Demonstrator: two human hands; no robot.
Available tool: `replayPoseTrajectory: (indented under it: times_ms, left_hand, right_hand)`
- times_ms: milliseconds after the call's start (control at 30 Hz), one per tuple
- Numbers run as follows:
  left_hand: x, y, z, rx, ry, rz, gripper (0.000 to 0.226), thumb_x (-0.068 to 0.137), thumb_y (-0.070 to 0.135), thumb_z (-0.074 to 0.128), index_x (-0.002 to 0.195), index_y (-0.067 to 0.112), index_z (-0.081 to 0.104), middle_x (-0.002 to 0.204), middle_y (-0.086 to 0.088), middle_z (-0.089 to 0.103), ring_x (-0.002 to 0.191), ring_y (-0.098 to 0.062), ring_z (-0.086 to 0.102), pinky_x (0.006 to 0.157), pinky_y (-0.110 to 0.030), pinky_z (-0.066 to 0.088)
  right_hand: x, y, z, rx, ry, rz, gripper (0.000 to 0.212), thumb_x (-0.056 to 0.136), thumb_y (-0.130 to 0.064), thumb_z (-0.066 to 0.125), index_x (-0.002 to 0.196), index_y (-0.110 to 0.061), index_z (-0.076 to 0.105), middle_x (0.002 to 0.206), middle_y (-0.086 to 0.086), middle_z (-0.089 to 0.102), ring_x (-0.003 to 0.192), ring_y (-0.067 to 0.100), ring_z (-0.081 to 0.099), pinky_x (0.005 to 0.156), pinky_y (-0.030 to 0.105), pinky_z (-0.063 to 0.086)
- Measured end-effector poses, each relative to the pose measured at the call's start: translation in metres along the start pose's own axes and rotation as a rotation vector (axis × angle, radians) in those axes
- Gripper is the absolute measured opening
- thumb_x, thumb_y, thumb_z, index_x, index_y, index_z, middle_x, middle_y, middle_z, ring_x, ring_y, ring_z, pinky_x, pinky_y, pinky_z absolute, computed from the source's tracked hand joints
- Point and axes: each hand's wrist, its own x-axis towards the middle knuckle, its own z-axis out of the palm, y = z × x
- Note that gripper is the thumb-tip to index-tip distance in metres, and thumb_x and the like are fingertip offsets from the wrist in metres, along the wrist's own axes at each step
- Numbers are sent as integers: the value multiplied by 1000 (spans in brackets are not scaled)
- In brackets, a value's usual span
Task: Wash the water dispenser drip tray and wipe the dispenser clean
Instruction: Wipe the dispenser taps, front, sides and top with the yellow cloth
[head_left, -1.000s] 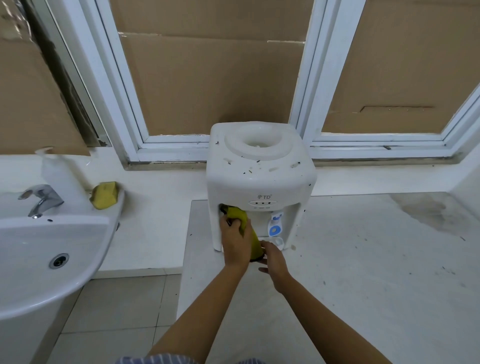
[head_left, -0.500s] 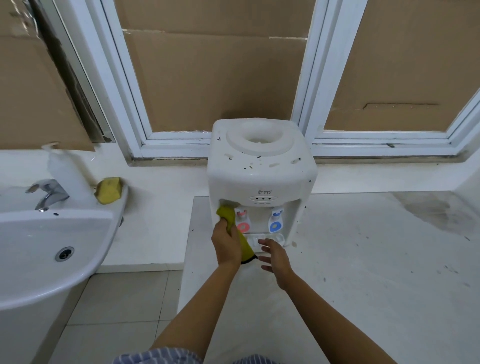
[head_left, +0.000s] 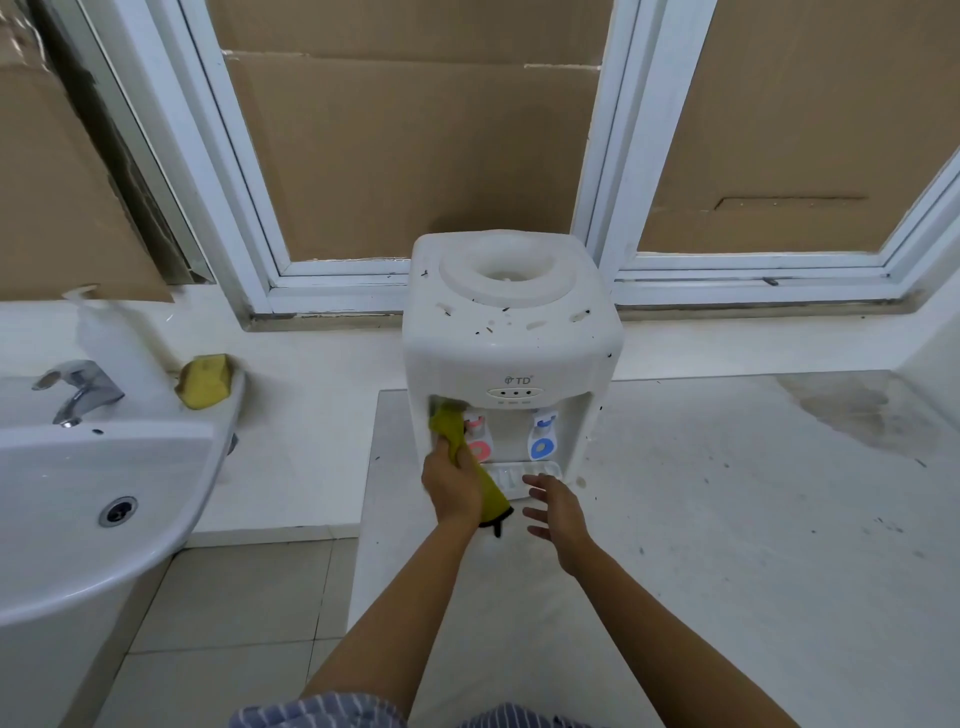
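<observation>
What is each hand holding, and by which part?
The left hand grips the yellow cloth around its middle. The right hand holds nothing, fingers spread near the drip tray.

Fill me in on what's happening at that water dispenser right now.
A person is wiping the white water dispenser that stands on the counter. The left hand grips a yellow cloth and presses it into the tap recess, beside the red tap. The right hand hovers open just in front of the drip tray, which sits in place under the taps. Dark specks show on the dispenser's top.
</observation>
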Motion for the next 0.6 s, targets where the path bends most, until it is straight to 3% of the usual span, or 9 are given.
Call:
replayPoseTrajectory:
  times_ms: [100, 167, 300, 400, 467, 600]
  left_hand:
    - [-3, -18, -3, -27, 5, -220, 25, 100, 16, 45, 99, -3, 61, 95, -17, 62, 92, -27, 57, 80, -29, 40]
    - [-14, -27, -3, -30, 25, -211, 26, 100, 20, 46, 85, 1, 57, 82, -12, 59, 81, -25, 55, 71, -28, 38]
    - [-25, -34, 6, 116, 29, 71, 24, 95, 22, 56, 75, 9, 53, 71, -10, 58, 67, -27, 56, 57, -29, 39]
    - [-35, -11, 13, 80, -108, 224, 10, 96, 13, 53, 91, 5, 55, 91, -9, 53, 76, -20, 53, 67, -24, 42]
    - [-36, 0, 22, 68, -177, 307, 11, 97, 8, 50, 103, 1, 57, 101, -8, 47, 83, -17, 52, 73, -17, 41]
    - [-32, 19, 38, 144, -276, 432, 16, 98, 3, 44, 107, 3, 57, 101, -9, 40, 80, -6, 44, 76, -15, 37]
  right_hand:
    - [0, 1, -6, 32, 12, -1, 38, 102, -32, 36, 126, -17, 61, 126, 6, 54, 106, 27, 58, 76, 34, 50]
    - [1, 1, -9, 65, 50, -16, 37, 101, -29, 39, 127, -15, 61, 126, 7, 54, 106, 27, 59, 81, 36, 52]
    - [6, -1, -16, 129, 165, -65, 35, 99, -25, 39, 123, -15, 62, 124, 8, 56, 106, 28, 59, 87, 39, 52]
    - [8, -5, -20, 138, 196, -100, 34, 99, -24, 37, 121, -16, 62, 124, 8, 57, 105, 28, 60, 85, 39, 53]
    - [8, -7, -22, 134, 191, -103, 34, 99, -23, 36, 122, -16, 62, 124, 7, 57, 107, 28, 59, 86, 39, 53]
    - [7, -10, -28, 144, 188, -86, 34, 100, -22, 35, 120, -16, 62, 123, 7, 58, 107, 28, 59, 82, 37, 52]
